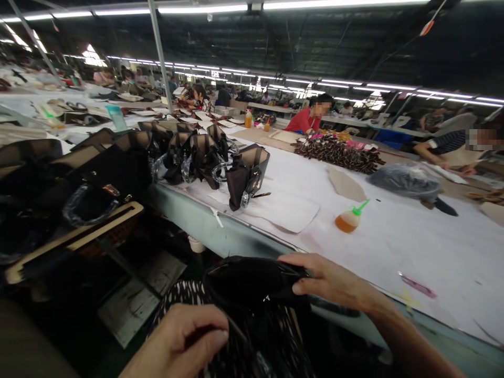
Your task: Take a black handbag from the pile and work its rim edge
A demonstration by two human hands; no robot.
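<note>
While the right hand (pixel 325 281) pinches one black bag (pixel 244 283), lower centre, the left hand (pixel 187 336) curls nearby, its grip impossible to judge, and one bottle (pixel 347 221) sits centre right.

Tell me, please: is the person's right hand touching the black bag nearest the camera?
Touching. The head view shows the right hand pinching the black bag at its edge, between thumb and fingers.
</note>
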